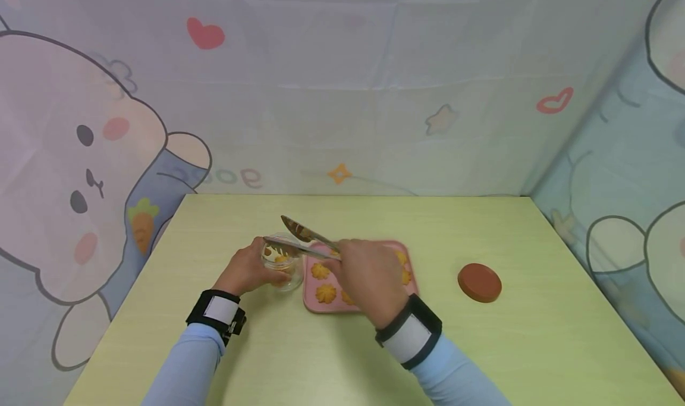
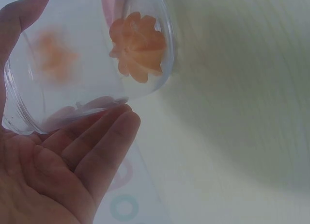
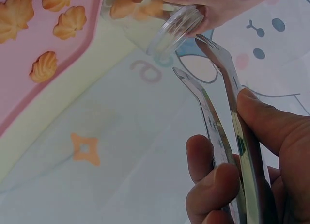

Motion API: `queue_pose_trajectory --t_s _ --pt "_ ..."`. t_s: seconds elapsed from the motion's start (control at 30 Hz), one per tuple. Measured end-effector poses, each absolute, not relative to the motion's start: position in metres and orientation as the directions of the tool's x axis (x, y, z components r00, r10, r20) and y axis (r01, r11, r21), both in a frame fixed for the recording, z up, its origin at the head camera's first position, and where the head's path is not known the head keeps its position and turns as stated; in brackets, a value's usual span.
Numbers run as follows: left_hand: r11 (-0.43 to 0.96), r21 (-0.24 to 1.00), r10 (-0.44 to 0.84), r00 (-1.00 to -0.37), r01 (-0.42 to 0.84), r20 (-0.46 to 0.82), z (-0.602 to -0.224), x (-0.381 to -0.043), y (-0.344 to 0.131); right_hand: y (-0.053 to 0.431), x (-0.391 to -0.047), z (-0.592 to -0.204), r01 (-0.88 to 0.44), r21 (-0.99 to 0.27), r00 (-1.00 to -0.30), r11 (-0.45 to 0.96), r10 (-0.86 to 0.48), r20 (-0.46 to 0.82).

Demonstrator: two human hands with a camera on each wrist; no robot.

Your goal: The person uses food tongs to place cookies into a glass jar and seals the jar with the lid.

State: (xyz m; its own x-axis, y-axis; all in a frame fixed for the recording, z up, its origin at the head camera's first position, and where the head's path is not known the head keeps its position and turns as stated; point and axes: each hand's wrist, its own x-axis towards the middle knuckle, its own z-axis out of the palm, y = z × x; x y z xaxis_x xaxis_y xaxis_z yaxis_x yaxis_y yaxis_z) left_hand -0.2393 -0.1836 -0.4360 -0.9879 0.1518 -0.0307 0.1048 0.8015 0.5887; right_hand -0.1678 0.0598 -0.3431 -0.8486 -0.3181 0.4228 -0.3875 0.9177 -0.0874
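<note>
My left hand (image 1: 250,270) holds a clear jar (image 1: 293,282), thumb on one side and fingers along the other. Several flower-shaped cookies lie inside it; one cookie (image 2: 138,47) rests by the jar's bottom in the left wrist view. My right hand (image 1: 371,278) grips metal tongs (image 3: 237,120), their tips parted with nothing between them. In the right wrist view the tips are close to the jar's open mouth (image 3: 169,35). Below my right hand, a pink tray (image 1: 308,304) carries several cookies (image 1: 325,293), partly hidden by that hand.
A round brown lid (image 1: 479,282) lies on the pale yellow table (image 1: 535,346), right of the tray. Behind the table hangs a printed cloth (image 1: 342,97) with cartoon figures, and another stretch of it runs along the right side.
</note>
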Motion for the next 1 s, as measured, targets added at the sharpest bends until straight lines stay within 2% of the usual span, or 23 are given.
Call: queue_pose_trajectory --t_s 0.33,0.63,1.0 --pt "0.788 0.606 0.16 -0.987 0.108 -0.033 -0.435 -0.239 -0.183 0.073 -0.173 -0.346 -0.373 -0.002 -0.81 0.928 -0.325 0.488" --pt "0.793 0.597 0.166 -0.986 0.12 -0.022 -0.433 -0.236 -0.182 0.08 -0.174 -0.346 -0.319 -0.071 -0.865 0.945 -0.259 0.43" --pt "0.794 0.597 0.156 -0.988 0.112 -0.022 -0.431 -0.236 -0.182 0.098 -0.175 -0.347 -0.264 -0.126 -0.894 0.956 -0.194 0.403"
